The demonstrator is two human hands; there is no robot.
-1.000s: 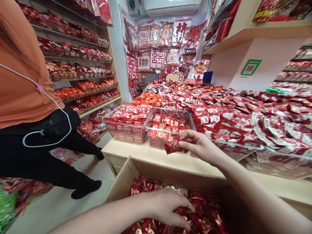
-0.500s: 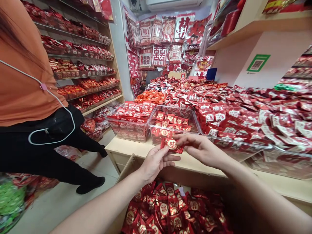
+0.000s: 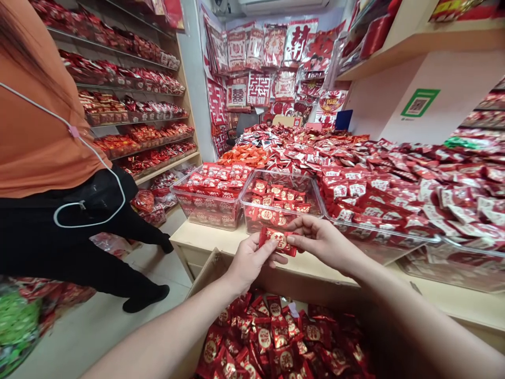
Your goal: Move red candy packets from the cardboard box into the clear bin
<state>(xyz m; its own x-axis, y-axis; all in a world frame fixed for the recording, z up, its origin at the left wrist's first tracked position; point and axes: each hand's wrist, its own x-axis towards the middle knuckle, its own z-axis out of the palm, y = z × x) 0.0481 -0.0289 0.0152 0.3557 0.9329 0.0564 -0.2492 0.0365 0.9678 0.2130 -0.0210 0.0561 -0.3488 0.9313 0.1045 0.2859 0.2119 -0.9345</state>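
Observation:
A red wrapped candy [image 3: 279, 240] with a pale round emblem is held between both hands. My left hand [image 3: 252, 259] pinches its left side, thumb on the front. At its right end, my right hand [image 3: 315, 237] grips with thumb and fingertips. Just beyond the hands stands a clear plastic bin [image 3: 320, 202] with rows of similar red candies [image 3: 272, 200]. Below them, an open cardboard box [image 3: 327, 284] holds a loose heap of red wrapped candies [image 3: 276, 334].
Left of the bin is another clear bin [image 3: 213, 210] of red packets, on a pale counter [image 3: 221, 237]. More filled bins [image 3: 461, 263] line the right. A person in an orange top [image 3: 43, 116] stands at left, near stocked shelves [image 3: 130, 95].
My right thumb and fingers have closed onto the candy's right end. My left fingers have drawn in beneath it. The person at left has shifted slightly.

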